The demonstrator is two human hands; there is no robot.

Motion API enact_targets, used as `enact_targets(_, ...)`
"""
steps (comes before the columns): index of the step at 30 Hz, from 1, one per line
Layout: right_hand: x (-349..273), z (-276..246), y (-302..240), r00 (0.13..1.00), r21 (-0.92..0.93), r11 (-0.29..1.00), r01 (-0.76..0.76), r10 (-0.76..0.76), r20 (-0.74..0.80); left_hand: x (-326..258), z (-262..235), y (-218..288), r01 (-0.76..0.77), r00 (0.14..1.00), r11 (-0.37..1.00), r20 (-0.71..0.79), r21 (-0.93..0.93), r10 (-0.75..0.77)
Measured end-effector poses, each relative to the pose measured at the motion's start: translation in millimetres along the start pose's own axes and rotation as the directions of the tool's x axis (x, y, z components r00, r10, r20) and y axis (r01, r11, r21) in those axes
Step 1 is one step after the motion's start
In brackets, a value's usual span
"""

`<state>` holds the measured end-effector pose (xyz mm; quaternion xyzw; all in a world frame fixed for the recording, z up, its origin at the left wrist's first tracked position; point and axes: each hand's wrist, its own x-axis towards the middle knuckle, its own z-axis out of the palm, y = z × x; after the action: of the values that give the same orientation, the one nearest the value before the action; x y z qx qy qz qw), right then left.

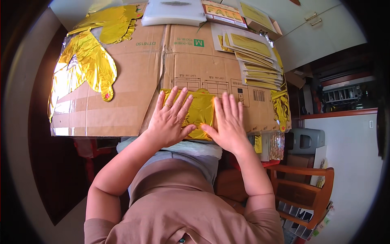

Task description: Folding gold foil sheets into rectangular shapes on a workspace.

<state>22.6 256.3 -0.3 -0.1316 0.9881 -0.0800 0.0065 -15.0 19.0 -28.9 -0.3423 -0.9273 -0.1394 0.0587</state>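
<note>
A folded, roughly rectangular gold foil balloon [200, 112] lies on the cardboard sheet in front of me. My left hand [170, 120] rests flat over its left part, fingers spread, with a ring on one finger. Along its right edge lies my right hand [228, 122], palm down and fingers stretched out. The two thumbs point toward each other across the near part of the foil. Neither hand grips anything.
Flattened cardboard [122, 81] covers the table. Unfolded gold foil balloons [91, 65] spread over its left side. Clear sleeves holding gold foil [260, 61] are stacked at right. A pile of clear plastic bags [174, 12] sits at the far edge. A wooden chair [302, 187] stands at lower right.
</note>
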Motion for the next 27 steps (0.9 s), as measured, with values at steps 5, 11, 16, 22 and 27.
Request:
enact_targets(5, -41, -30, 1, 0.966, 0.368, 0.902, -0.226, 0.256, -0.034, -1, -1, -1, -0.006, 1.0, 1.0, -0.001, 0.003, 0.006)
enact_targets(11, -75, 26, -16, 0.903, 0.891, 0.337, -0.303, 0.402, 0.155, 1, -2, 0, -0.022, 1.0, 1.0, -0.01, -0.003, 0.021)
enact_targets(16, -73, 31, -25, 0.882, 0.958, 0.025, -0.284, 0.398, 0.251, 0, -1, -2, -0.016, 1.0, 1.0, -0.011, -0.006, 0.016)
enact_targets(22, -63, 22, -20, 0.852, 0.921, -0.01, -0.39, 0.376, 0.364, 1, -2, -1, -0.01, 1.0, 1.0, 0.004, -0.005, 0.01)
enact_targets(27, -63, 20, -21, 0.834, 0.901, -0.01, -0.435, 0.373, 0.407, 1, -2, 0, -0.005, 1.0, 1.0, 0.005, -0.014, 0.005)
